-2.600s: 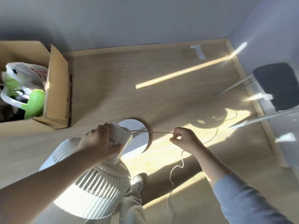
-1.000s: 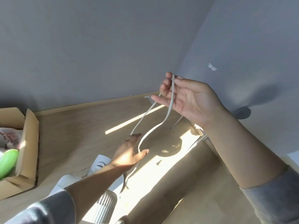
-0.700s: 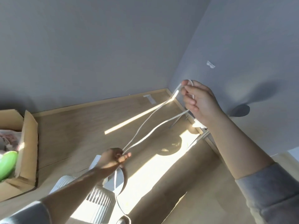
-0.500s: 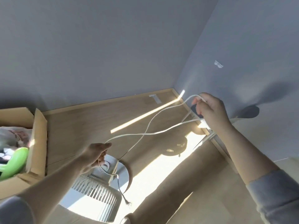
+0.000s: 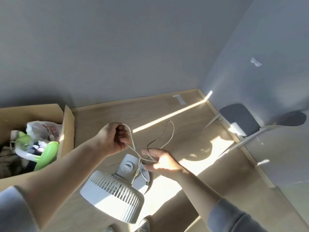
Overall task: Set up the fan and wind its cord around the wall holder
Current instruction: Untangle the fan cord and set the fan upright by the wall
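Wooden flooring (image 5: 103, 121) in a grey-walled corner carries the white fan (image 5: 115, 191), standing just below the hands. Its cord (image 5: 133, 148) rises from the base in loose loops: the left hand (image 5: 115, 139) has its fingers closed around one loop, while the right hand (image 5: 162, 162) pinches strands between narrow fingers. Farther off sit a cardboard box (image 5: 66, 131) and chair (image 5: 240, 121). On the right wall, a small fitting (image 5: 255, 61), possibly the holder, is bare, so winding seems not yet begun.
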The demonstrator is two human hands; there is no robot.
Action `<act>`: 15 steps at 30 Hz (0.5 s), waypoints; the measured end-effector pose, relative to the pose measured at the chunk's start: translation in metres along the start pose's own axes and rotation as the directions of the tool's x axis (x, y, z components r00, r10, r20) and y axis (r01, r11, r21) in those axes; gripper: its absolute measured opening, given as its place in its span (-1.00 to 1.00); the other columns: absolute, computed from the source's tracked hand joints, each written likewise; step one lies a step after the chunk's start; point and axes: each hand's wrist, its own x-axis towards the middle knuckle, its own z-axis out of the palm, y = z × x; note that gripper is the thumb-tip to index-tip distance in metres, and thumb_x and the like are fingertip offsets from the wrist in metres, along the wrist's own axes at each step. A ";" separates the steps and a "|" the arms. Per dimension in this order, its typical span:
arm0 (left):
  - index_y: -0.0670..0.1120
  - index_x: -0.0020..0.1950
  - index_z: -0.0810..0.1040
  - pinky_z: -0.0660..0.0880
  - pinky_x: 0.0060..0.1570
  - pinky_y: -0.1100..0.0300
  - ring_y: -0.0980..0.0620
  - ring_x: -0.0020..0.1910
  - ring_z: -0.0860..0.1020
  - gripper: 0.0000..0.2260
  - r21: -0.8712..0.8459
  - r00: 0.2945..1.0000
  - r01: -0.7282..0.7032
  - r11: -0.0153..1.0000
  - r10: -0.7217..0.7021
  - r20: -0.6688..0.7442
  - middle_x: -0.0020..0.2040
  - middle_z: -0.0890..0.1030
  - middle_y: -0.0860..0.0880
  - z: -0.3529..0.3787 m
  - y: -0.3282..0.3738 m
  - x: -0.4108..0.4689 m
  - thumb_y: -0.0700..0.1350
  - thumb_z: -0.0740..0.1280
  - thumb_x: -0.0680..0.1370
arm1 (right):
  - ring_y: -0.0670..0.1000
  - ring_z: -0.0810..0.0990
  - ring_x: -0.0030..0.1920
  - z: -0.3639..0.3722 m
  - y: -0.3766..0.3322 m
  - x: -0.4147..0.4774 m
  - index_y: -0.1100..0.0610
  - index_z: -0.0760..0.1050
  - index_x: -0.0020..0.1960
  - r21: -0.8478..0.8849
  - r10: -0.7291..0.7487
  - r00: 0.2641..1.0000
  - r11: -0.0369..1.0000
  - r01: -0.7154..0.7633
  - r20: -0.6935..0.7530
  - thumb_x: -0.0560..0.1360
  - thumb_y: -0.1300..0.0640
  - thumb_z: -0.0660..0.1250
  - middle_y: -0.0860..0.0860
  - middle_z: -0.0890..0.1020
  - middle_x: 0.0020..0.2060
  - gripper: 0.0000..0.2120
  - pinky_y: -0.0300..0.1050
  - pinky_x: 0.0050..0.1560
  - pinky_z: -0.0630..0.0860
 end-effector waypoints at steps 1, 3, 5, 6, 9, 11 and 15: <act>-0.07 -0.49 0.22 0.12 -0.68 0.39 0.10 -0.65 0.17 -0.64 -0.027 1.000 -0.003 1.000 0.003 0.010 -0.55 0.20 0.02 -0.002 0.003 0.000 -0.20 0.03 0.53 | -0.15 0.54 0.22 0.008 0.003 0.004 0.13 0.47 0.33 -0.028 0.003 1.000 1.000 -0.003 0.010 0.39 0.22 0.48 -0.02 0.57 0.27 -0.48 -0.43 0.19 0.44; -0.07 -0.47 0.20 0.14 -0.70 0.39 0.10 -0.66 0.17 -0.66 -0.046 1.000 -0.010 0.999 0.010 0.003 -0.56 0.20 0.02 -0.004 0.007 0.001 -0.21 0.01 0.52 | -0.11 0.57 0.22 0.022 0.004 0.013 0.00 0.58 0.14 -0.047 -0.012 1.000 0.999 0.013 0.024 0.32 0.15 0.53 -0.02 0.63 0.20 -0.60 -0.15 0.29 0.49; -0.07 -0.47 0.19 0.15 -0.69 0.40 0.10 -0.67 0.16 -0.67 -0.035 0.999 -0.023 0.999 0.022 -0.039 -0.57 0.19 0.02 -0.007 0.009 0.004 -0.22 0.01 0.51 | -0.07 0.66 0.02 0.035 -0.001 0.020 0.03 0.63 -0.14 -0.061 -0.028 0.998 0.998 0.025 -0.051 0.33 0.14 0.50 0.03 0.70 -0.03 -0.87 0.00 0.13 0.60; -0.07 -0.48 0.19 0.15 -0.67 0.41 0.09 -0.67 0.16 -0.66 -0.030 0.997 -0.035 0.999 0.033 -0.068 -0.58 0.19 0.01 -0.009 0.009 0.005 -0.22 0.01 0.51 | -0.04 0.67 -0.13 0.037 -0.005 0.021 0.12 0.63 -0.19 -0.088 -0.047 0.997 0.995 0.042 -0.059 0.36 0.15 0.47 0.07 0.70 -0.17 -0.94 0.00 -0.01 0.63; -0.09 -0.43 0.25 0.26 -0.61 0.40 0.09 -0.62 0.20 -0.68 -0.025 0.984 -0.095 0.995 0.090 -0.153 -0.56 0.25 0.00 -0.018 0.010 0.010 -0.22 0.03 0.54 | -0.09 0.48 -0.47 0.033 -0.014 0.022 0.18 0.59 -0.31 -0.183 -0.058 0.995 0.982 0.042 -0.083 0.48 0.05 0.37 0.03 0.54 -0.48 -0.74 -0.23 -0.39 0.44; -0.14 -0.34 0.36 0.46 -0.45 0.25 0.07 -0.50 0.32 -0.71 0.021 0.969 -0.116 0.993 0.118 -0.216 -0.47 0.35 -0.04 -0.027 0.009 0.010 -0.22 0.07 0.57 | -0.14 0.36 -0.59 0.022 -0.012 0.022 0.07 0.49 -0.45 -0.188 0.004 0.990 0.982 -0.031 -0.143 0.52 0.00 0.31 -0.07 0.43 -0.60 -0.62 -0.29 -0.49 0.31; -0.20 -0.16 0.45 0.49 -0.02 0.03 -0.06 -0.22 0.47 -0.83 0.522 0.921 -0.017 0.853 0.216 -0.325 -0.25 0.49 -0.12 -0.056 -0.019 0.004 -0.15 0.19 0.58 | -0.06 0.43 -0.58 0.003 0.000 0.023 0.06 0.40 -0.56 -0.068 0.108 0.949 0.989 -0.134 -0.298 0.54 -0.03 0.25 -0.07 0.40 -0.71 -0.51 -0.22 -0.39 0.40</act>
